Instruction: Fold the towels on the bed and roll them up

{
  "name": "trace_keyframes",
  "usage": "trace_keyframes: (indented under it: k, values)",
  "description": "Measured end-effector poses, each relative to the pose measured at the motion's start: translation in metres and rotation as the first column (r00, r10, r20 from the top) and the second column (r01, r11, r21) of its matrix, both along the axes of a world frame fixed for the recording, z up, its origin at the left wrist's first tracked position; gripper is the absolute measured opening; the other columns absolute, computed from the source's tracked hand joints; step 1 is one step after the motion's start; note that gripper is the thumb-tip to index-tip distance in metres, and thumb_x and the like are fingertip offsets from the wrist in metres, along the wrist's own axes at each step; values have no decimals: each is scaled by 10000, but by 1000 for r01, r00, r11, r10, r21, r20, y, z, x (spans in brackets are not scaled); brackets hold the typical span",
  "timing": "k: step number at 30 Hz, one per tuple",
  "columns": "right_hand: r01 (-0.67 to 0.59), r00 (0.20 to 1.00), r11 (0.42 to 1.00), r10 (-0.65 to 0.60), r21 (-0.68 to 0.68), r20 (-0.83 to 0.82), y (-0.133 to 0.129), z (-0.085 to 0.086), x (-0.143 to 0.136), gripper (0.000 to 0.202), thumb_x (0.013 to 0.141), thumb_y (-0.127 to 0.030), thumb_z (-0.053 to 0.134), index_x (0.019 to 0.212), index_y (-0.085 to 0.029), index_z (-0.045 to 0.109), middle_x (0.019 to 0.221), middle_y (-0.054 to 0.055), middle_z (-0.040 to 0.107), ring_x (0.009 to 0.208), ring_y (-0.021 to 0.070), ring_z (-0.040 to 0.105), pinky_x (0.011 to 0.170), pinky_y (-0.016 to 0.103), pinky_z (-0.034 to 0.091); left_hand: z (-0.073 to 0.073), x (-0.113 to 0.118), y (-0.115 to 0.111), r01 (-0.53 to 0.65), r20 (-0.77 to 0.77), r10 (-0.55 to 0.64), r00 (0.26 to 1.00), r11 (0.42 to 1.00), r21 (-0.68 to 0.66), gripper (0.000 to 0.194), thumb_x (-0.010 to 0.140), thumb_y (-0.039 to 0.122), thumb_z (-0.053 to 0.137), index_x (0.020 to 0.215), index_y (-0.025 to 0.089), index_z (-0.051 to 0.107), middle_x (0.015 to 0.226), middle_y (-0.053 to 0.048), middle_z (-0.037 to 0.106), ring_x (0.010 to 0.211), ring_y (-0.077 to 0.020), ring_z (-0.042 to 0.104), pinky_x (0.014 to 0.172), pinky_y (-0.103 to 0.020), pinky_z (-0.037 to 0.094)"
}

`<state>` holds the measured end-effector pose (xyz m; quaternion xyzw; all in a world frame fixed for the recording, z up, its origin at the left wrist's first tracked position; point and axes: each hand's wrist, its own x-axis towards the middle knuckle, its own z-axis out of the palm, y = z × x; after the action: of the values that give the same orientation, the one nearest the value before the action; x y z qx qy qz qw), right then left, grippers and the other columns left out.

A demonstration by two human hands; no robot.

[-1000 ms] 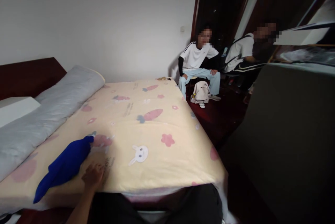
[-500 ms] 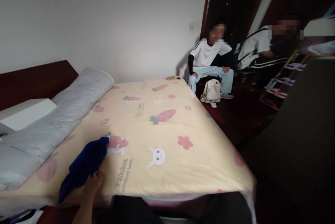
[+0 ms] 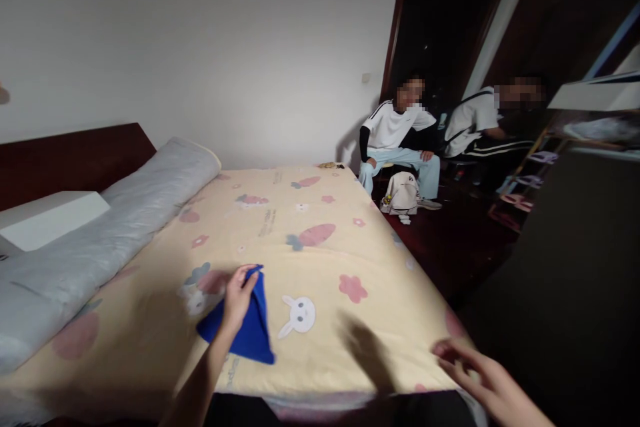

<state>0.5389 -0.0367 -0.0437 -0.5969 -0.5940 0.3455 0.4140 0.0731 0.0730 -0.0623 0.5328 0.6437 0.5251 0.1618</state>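
Observation:
A blue cloth [image 3: 255,330] hangs in a rough triangle over the near part of the bed, its top corner pinched in my left hand [image 3: 239,294]. Its lower edge lies at or just above the cream bed sheet [image 3: 320,267], which has carrots, flowers and rabbit faces printed on it. My right hand [image 3: 467,364] is over the bed's near right corner, fingers apart and slightly curled, with nothing in it. A shadow of a hand falls on the sheet between my two hands.
A grey rolled quilt [image 3: 125,224] and a white box [image 3: 55,214] lie by the dark headboard [image 3: 75,154]. Beyond the bed sit two people [image 3: 395,127], with a white backpack [image 3: 401,192] on the floor. A shelf [image 3: 525,174] stands at the right.
My left hand has moved right and up, lifting the blue cloth by a corner off its earlier place. My right hand has come into view at the lower right. The view has tilted slightly upward.

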Motion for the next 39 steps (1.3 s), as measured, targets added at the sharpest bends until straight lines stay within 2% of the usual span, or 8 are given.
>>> trace_keyframes:
  k: [2,4,6,9,15,22,30,39]
  values:
    - [-222,972,975,219,-20,-82,19,11,-37,359,757,-596,642,849,-255,708,919,81,694,802,244,616,726,361,521,12,55,-8,191,151,-187,971,981,-17,360,812,514,554,985,212,646,1037,-72,734,1002,-217,668,899,-330,516]
    - [-327,926,944,315,-26,-209,29,14,-76,417,789,-607,591,957,-237,687,1015,97,679,856,247,617,786,388,512,18,102,-24,393,333,-356,873,918,-47,369,800,524,592,971,204,659,1003,-78,736,980,-224,665,880,-332,514]
    - [-361,893,933,342,-12,-291,32,6,-109,457,784,-616,596,1022,-230,652,994,83,662,808,223,600,746,371,501,17,135,-44,495,409,-420,810,864,-92,376,780,540,619,943,204,672,949,-71,737,931,-224,665,843,-329,517]
    - [-329,881,944,303,-9,-363,29,-18,-134,429,800,-636,585,911,-222,600,818,18,593,717,172,539,664,304,459,11,159,-66,589,417,-485,769,790,-168,385,781,558,615,930,211,687,942,-70,735,906,-219,658,825,-322,509]
    - [-339,855,939,281,-59,-436,27,-37,-122,481,791,-688,575,765,-210,526,672,-43,450,610,124,424,579,261,362,5,166,-80,728,454,-588,669,643,-239,383,817,547,591,1024,225,609,890,-32,704,790,-170,634,727,-289,496]
    - [-287,906,958,272,2,-325,25,-38,-120,399,819,-592,600,764,-198,562,708,-10,546,683,153,496,650,279,397,-1,169,-86,785,473,-631,615,547,-291,301,820,489,621,925,229,513,686,47,628,633,-114,575,611,-239,417]
    - [-268,944,963,270,38,-187,20,-33,-117,374,842,-562,577,780,-204,664,720,19,641,664,169,537,625,288,423,0,167,-83,694,294,-629,720,634,-342,146,785,347,643,814,222,573,620,73,476,618,-107,486,607,-243,369]
    - [-258,945,965,262,43,-197,20,-39,-117,382,845,-553,579,777,-202,714,740,40,693,679,183,581,642,295,440,-1,166,-84,647,187,-627,756,676,-352,117,775,318,628,763,230,552,681,32,549,661,-136,527,638,-259,400]
